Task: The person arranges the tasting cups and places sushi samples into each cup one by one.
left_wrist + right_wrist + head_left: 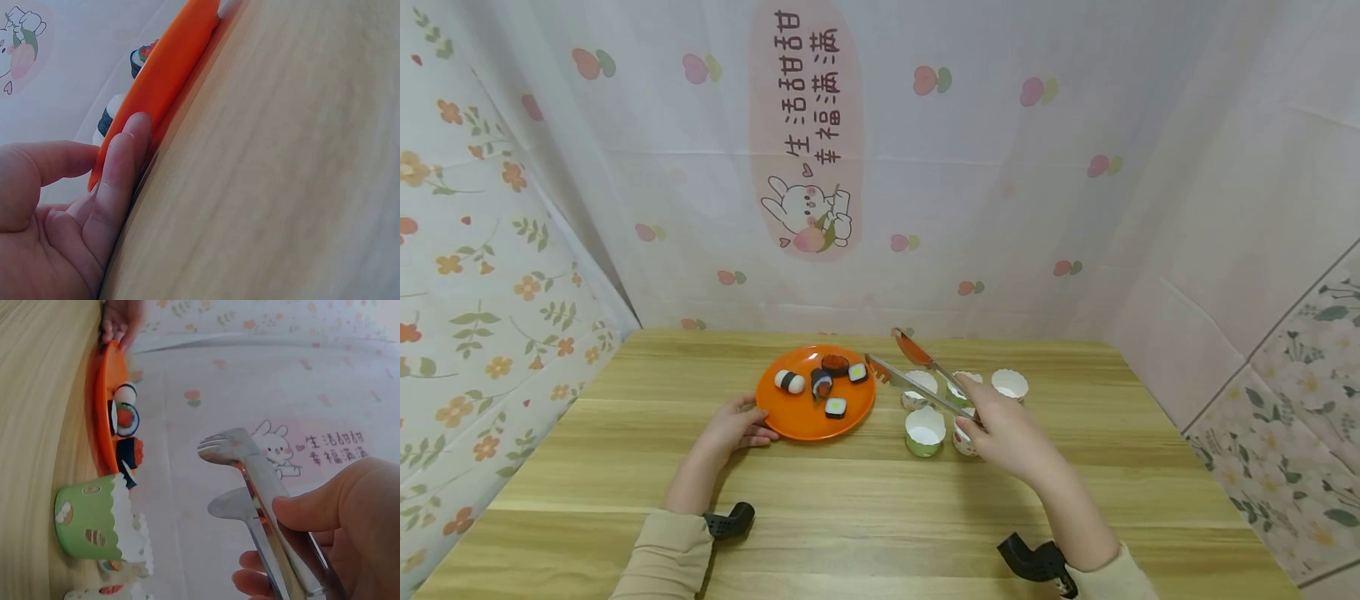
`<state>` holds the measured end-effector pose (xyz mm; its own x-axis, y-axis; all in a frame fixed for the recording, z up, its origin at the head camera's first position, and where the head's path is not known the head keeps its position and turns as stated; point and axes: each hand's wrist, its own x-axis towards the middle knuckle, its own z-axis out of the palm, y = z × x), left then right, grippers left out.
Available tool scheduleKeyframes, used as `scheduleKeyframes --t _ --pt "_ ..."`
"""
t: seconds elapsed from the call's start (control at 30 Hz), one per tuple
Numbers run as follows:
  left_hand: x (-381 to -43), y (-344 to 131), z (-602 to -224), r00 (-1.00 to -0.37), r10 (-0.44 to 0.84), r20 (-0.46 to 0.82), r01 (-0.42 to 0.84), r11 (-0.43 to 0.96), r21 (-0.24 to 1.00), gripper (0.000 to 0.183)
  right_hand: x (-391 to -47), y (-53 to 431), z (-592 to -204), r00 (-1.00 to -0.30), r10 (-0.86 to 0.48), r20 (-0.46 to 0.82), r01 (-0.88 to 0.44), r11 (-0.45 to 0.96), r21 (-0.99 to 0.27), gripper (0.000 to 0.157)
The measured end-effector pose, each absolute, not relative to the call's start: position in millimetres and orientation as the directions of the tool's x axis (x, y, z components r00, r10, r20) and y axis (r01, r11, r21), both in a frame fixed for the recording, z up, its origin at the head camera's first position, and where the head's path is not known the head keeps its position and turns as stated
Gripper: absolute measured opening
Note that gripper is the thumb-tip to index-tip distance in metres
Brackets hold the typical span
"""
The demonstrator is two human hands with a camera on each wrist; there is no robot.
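Note:
My left hand (732, 429) pinches the near left rim of an orange plate (805, 425), thumb above and fingers below, as the left wrist view shows. Several sushi pieces lie on the plate, among them a white one with a dark band (789, 382), a roll (822, 385) and a red-topped piece (834, 364). In my right hand (1007, 429) is a pair of metal tongs (275, 525), with one forked end and one spoon-like end. Those ends stand apart above the table, right of the plate, with nothing visible between them.
Several paper baking cups with scalloped rims stand below the tongs, including a green cup (924, 437) and a farther right cup (1010, 384). My right hand partly hides some of them. The wooden table (850, 517) meets a printed curtain (1000, 208) at the back.

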<state>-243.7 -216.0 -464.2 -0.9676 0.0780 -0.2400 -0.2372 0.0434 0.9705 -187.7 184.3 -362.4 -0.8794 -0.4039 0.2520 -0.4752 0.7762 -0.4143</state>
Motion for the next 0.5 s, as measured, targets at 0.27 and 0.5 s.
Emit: scheduleKeyframes --t 0.27,0.5 --pt "-243 -216 -464 -0.969 0.078 -0.236 -0.232 0.053 0.971 0.056 -189 168 -362 -0.880 -0.421 0.220 -0.475 0.784 -0.400 0.060" --pt "-244 -216 -464 -0.968 0.077 -0.240 -0.237 0.045 0.971 0.057 -195 157 -364 -0.864 -0.457 0.212 -0.503 0.782 -0.368 0.056"
